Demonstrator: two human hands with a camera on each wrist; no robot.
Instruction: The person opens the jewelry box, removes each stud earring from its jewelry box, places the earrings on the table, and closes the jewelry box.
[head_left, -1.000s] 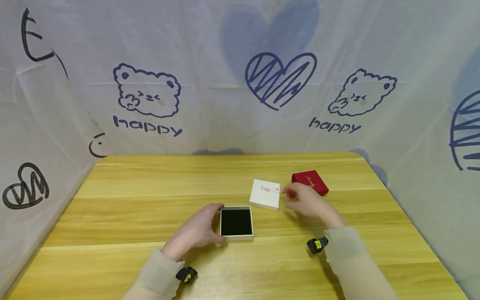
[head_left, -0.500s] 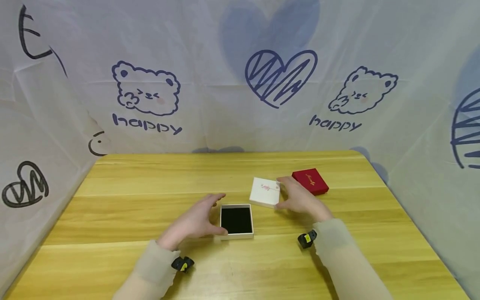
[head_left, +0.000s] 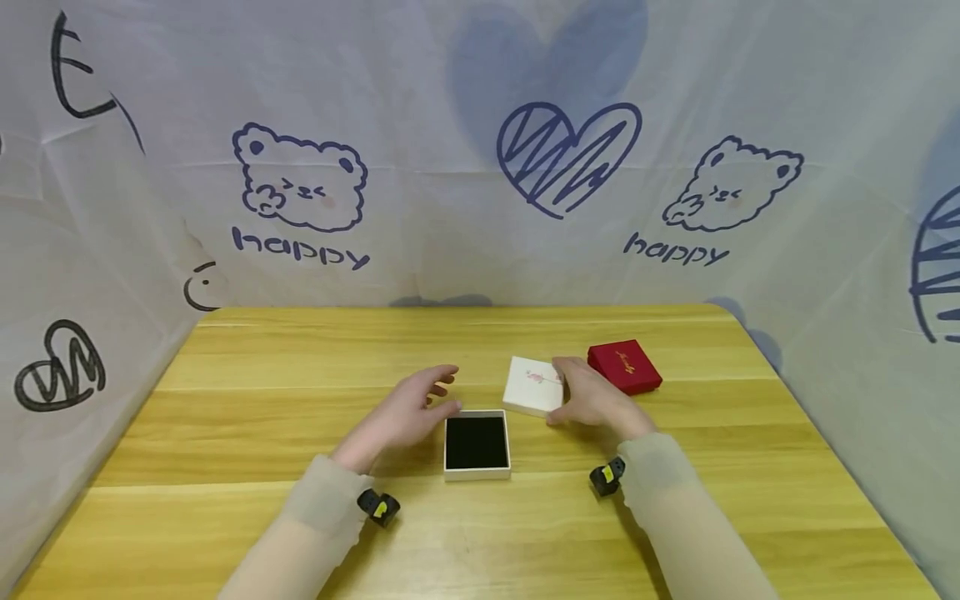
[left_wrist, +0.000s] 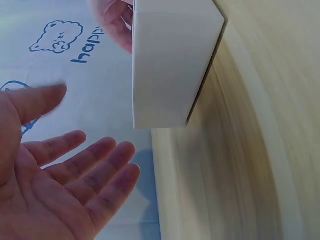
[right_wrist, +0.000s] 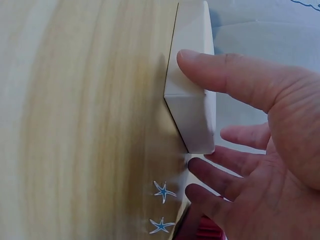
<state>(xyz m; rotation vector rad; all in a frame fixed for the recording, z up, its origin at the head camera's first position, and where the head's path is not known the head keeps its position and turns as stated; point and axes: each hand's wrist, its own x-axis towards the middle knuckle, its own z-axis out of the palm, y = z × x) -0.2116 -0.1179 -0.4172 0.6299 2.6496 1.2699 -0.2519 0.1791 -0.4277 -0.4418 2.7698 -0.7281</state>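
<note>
On the wooden tabletop, the black-lined white box is lying uncovered, its apparent printed lid off, the left hand hovering spread at the box's left, the right hand pinching the lid beyond the box's far-right corner.
</note>
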